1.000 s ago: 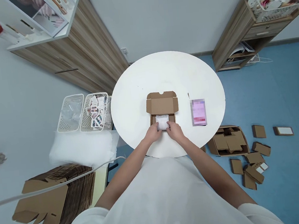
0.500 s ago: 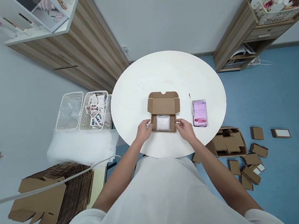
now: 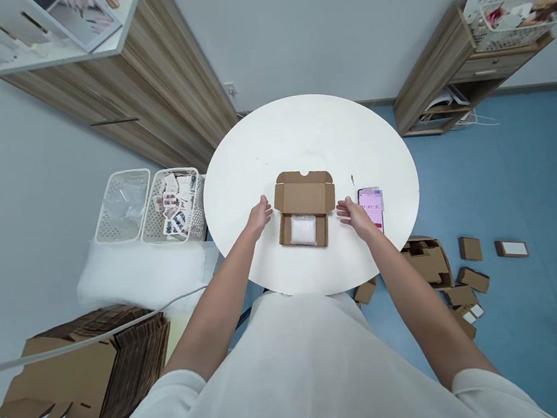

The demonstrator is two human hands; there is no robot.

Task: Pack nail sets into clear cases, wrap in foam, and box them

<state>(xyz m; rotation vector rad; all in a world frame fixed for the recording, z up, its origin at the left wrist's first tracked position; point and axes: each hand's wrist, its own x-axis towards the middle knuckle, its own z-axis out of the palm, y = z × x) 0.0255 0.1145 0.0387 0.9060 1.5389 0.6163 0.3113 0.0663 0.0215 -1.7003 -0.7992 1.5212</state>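
On the round white table (image 3: 304,132) lies a small brown cardboard box (image 3: 305,197) with its lid folded back. Inside it rests a white wrapped packet (image 3: 304,230). My left hand (image 3: 260,216) hovers just left of the box, fingers apart and holding nothing. To the right of the box is my right hand (image 3: 354,216), likewise spread and bare, not touching the cardboard. A phone (image 3: 371,206) with a pink screen lies beside that hand, its lower part partly covered by the wrist.
Two white baskets (image 3: 147,214) stand left of the table, one with small printed cards. Below them are bubble wrap (image 3: 135,272) and a stack of flat cardboard (image 3: 72,387). Several small boxes (image 3: 470,249) lie on the blue floor at right, near a larger carton (image 3: 428,262).
Both hands have let go of the box's sides and moved outward and slightly up, fingers opening. The box and packet stay in place. The right hand is now closer to the phone.
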